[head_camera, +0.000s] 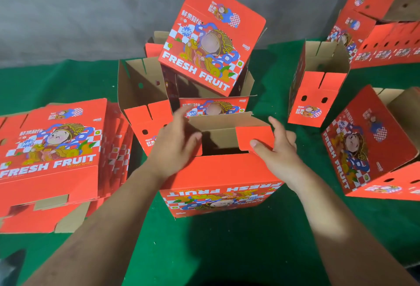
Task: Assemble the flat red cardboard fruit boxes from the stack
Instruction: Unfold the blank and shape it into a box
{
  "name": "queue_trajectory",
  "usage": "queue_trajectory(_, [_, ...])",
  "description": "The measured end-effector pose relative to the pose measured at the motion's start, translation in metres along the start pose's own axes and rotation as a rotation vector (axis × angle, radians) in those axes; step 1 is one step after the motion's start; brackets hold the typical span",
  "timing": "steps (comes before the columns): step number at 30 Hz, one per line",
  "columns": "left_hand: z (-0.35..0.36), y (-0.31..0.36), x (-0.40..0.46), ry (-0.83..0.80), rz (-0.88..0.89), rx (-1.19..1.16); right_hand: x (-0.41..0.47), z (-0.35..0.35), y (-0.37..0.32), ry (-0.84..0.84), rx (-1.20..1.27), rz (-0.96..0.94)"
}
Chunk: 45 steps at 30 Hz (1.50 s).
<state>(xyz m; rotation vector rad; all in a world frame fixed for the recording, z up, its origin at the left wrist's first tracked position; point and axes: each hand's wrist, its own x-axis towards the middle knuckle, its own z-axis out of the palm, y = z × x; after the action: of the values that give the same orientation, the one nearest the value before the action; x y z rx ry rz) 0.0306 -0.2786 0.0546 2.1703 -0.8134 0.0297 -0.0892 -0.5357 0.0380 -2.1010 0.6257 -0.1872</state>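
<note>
Flat red boxes [54, 149] are stacked at the left on the green cloth [227, 251], printed side up. Just right of the stack, an opened box [145, 104] is seen with its brown inside exposed, and another box [211, 38] is tilted above it. At centre, a box under assembly [220, 179] stands on the cloth. The left hand [175, 147] is laid open against its left flap; the right hand [279, 149] pinches the red right flap [254, 138] between thumb and fingers. Further assembled boxes [318, 85] are set at the right, one [372, 149] tipped on its side.
</note>
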Motion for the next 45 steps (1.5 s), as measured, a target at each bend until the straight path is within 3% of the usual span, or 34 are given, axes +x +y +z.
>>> queue_trajectory(2, [0.007,0.005,-0.004,0.002,0.017,0.334,0.0,0.0,0.0,-0.055,-0.081,-0.02])
queue_trajectory(3, [0.006,0.004,-0.004,0.001,0.044,0.356,0.0,-0.001,0.001,-0.058,-0.087,-0.036])
queue_trajectory(6, [-0.008,-0.003,-0.003,-0.145,0.042,-0.108,-0.002,0.0,0.003,-0.05,0.008,-0.103])
queue_trajectory(8, [-0.013,-0.008,0.002,-0.156,-0.227,-0.494,-0.004,0.001,0.0,-0.027,0.145,-0.08])
queue_trajectory(9, [-0.014,-0.009,0.0,-0.16,-0.344,-0.53,-0.005,0.0,0.0,-0.014,0.201,-0.049])
queue_trajectory(11, [-0.012,-0.017,-0.015,-0.19,-0.28,-0.28,-0.004,-0.004,-0.001,-0.029,0.185,-0.03])
queue_trajectory(13, [-0.008,-0.022,-0.022,-0.21,-0.209,-0.033,-0.006,-0.006,-0.004,-0.103,-0.003,-0.03])
queue_trajectory(16, [0.004,-0.004,-0.019,-0.156,-0.437,0.219,-0.006,0.006,-0.014,-0.102,-0.38,-0.001])
queue_trajectory(18, [0.016,0.012,-0.013,-0.138,-0.458,0.416,-0.005,0.012,-0.017,-0.036,-0.547,0.039])
queue_trajectory(19, [0.017,0.018,-0.015,-0.13,-0.415,0.372,-0.004,0.01,-0.016,-0.033,-0.531,0.047])
queue_trajectory(21, [0.014,0.02,-0.019,-0.039,-0.474,-0.004,-0.004,0.0,-0.013,-0.053,-0.309,0.071])
queue_trajectory(24, [-0.002,0.024,-0.024,0.102,-0.918,-0.763,-0.006,-0.017,-0.015,-0.035,-0.014,0.042])
queue_trajectory(26, [0.0,0.024,-0.031,0.103,-1.045,-0.999,-0.009,-0.023,-0.017,0.021,-0.006,0.025])
queue_trajectory(30, [0.021,0.021,-0.037,0.225,-0.951,-0.984,-0.017,-0.04,-0.014,0.237,0.125,-0.07])
queue_trajectory(32, [0.027,0.031,-0.04,0.08,-0.947,-1.102,-0.019,-0.048,-0.006,0.325,0.236,-0.034])
queue_trajectory(34, [0.039,0.035,-0.046,-0.032,-0.932,-1.094,-0.02,-0.053,0.001,0.238,0.405,0.072])
queue_trajectory(37, [0.056,0.035,-0.056,0.06,-0.802,-0.998,-0.023,-0.067,0.013,-0.015,0.609,0.224])
queue_trajectory(41, [0.067,0.03,-0.061,0.052,-0.64,-1.051,-0.035,-0.091,0.046,-0.373,0.84,0.379])
queue_trajectory(45, [0.073,0.028,-0.058,-0.073,-0.43,-1.016,-0.043,-0.098,0.097,-0.416,0.829,0.369])
